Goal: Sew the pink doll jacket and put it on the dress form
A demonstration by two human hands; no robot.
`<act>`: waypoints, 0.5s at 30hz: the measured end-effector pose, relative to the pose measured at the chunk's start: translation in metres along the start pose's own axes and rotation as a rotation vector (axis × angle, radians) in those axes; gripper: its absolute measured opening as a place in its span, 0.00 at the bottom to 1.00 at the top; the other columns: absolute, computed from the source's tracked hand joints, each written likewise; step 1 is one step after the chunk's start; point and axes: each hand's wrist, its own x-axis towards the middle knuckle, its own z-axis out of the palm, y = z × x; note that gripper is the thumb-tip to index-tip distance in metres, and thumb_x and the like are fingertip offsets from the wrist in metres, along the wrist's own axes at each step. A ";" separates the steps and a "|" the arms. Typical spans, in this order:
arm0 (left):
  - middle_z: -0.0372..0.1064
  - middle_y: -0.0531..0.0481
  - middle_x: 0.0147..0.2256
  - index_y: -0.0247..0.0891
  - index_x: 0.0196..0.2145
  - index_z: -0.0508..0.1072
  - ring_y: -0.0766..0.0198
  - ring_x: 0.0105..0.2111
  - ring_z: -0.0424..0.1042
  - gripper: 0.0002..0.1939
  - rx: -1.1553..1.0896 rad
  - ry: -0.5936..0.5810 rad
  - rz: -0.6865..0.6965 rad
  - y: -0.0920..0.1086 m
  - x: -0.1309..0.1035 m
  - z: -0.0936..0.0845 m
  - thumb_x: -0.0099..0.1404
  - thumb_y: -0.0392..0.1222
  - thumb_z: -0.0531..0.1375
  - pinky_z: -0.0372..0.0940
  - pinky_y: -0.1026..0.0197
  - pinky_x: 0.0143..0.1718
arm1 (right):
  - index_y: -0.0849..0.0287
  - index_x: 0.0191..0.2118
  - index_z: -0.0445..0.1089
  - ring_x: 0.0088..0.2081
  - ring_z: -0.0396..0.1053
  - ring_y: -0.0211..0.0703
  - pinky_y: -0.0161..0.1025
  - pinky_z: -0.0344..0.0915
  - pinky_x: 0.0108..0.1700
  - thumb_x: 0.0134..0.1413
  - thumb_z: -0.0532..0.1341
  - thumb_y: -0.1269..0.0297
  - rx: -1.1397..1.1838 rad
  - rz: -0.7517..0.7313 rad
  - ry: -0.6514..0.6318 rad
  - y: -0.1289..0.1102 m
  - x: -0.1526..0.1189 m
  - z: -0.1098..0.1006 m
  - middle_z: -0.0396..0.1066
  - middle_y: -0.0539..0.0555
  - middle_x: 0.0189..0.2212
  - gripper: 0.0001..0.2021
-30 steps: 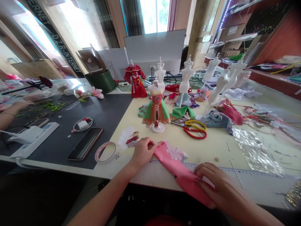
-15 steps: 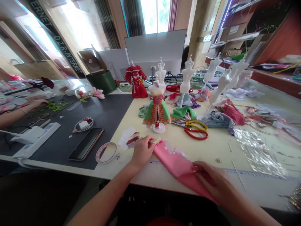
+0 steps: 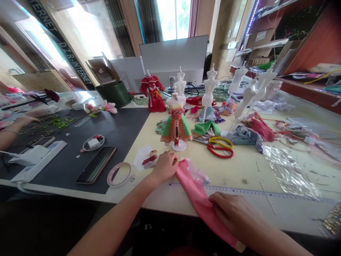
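A strip of pink fabric (image 3: 195,197) lies slantwise across the table's front edge, its near end hanging over. My left hand (image 3: 166,166) pinches its far end, where a pale edge shows at the fingertips. Farther down the strip, my right hand (image 3: 231,211) is closed on its side, fingertips on the cloth. White, sheer scraps (image 3: 198,175) lie against the fabric's right side. Just beyond my left hand stands a small dress form (image 3: 176,122) in a green and orange skirt. Scissors (image 3: 220,147) with red and yellow handles lie to its right.
A clear ruler (image 3: 239,191) runs along the front edge. At left are a tape roll (image 3: 119,174), a phone (image 3: 96,165) and a power strip (image 3: 39,160). White dress forms (image 3: 211,87) and cloth scraps stand behind. Another person's hand (image 3: 22,122) is at far left.
My right hand has moved toward me and slightly left along the pink fabric, which now hangs more steeply over the edge. The other person's hand has shifted left.
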 end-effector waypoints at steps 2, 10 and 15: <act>0.69 0.50 0.30 0.38 0.27 0.68 0.61 0.32 0.68 0.05 -0.031 -0.040 0.017 0.006 0.005 -0.002 0.59 0.34 0.53 0.60 0.61 0.34 | 0.57 0.34 0.69 0.31 0.69 0.43 0.36 0.59 0.32 0.59 0.50 0.69 0.120 -0.065 -0.064 -0.012 -0.004 -0.007 0.71 0.52 0.28 0.11; 0.72 0.50 0.30 0.38 0.29 0.70 0.61 0.31 0.69 0.05 -0.138 -0.062 0.024 0.008 0.014 -0.002 0.59 0.36 0.54 0.60 0.62 0.32 | 0.59 0.44 0.68 0.31 0.67 0.42 0.36 0.59 0.32 0.58 0.54 0.62 0.298 0.099 0.185 0.021 0.035 -0.024 0.71 0.54 0.32 0.11; 0.72 0.49 0.34 0.38 0.33 0.70 0.61 0.35 0.70 0.06 -0.256 -0.019 0.039 0.007 0.013 0.002 0.59 0.34 0.54 0.62 0.61 0.38 | 0.61 0.45 0.65 0.35 0.66 0.41 0.36 0.63 0.34 0.51 0.58 0.68 0.730 0.174 0.157 0.044 0.090 -0.027 0.69 0.55 0.39 0.14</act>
